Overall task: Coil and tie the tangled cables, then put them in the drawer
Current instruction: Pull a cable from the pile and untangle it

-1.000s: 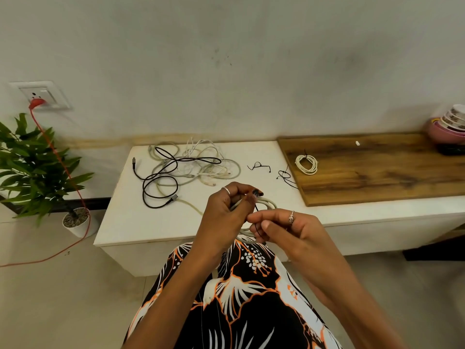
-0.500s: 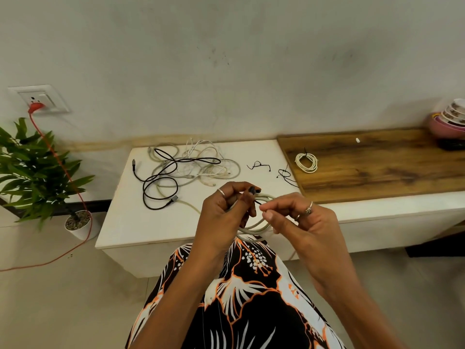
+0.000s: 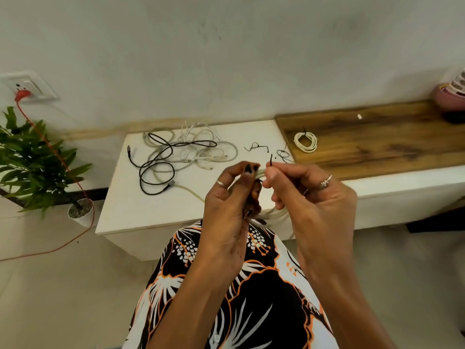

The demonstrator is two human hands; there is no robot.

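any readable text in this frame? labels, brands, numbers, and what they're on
None readable.
Wall socket: no marking legible.
Cable pile on the white table: connectors too small to show any print.
Tied white coil on the wooden board: no label.
Stacked bowls: cut off at the frame edge, no text visible.

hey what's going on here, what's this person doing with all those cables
A person is tying up a coiled white cable: the left hand grips the coil while the right hand pinches a black twist tie at its top. One tied white coil lies on the wooden board. A tangled pile of cables waits on the white table.
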